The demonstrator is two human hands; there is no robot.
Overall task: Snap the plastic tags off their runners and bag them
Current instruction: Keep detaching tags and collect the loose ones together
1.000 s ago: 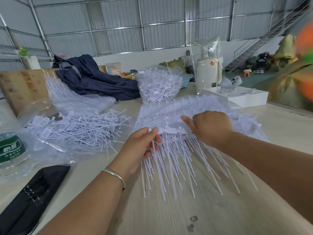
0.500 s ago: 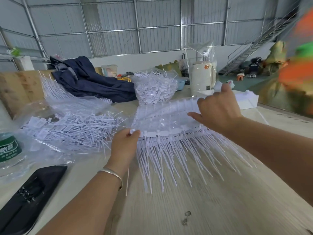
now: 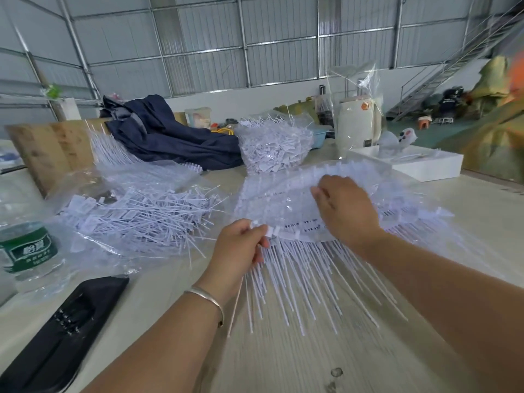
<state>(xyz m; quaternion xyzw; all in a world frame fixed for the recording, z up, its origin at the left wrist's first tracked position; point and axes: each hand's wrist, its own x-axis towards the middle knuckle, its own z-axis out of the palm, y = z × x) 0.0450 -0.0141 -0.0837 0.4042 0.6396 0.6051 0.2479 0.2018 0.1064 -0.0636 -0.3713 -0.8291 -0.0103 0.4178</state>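
A stack of white plastic tag runners lies on the table in front of me, its long thin tails fanning toward me, with a clear plastic sheet over its far half. My left hand pinches the near-left end of the top runner. My right hand rests on top of the stack with fingers curled down onto the plastic; what it grips is hidden. An open clear bag of loose snapped tags lies to the left.
A second bag full of tags stands at the back centre beside dark blue cloth. A water bottle and a black case sit near left. A white box and a wrapped white appliance stand at the right.
My right hand dropped from the far raised edge of the stack back down onto its top. The stack settled lower. My left hand kept its hold on the runner end.
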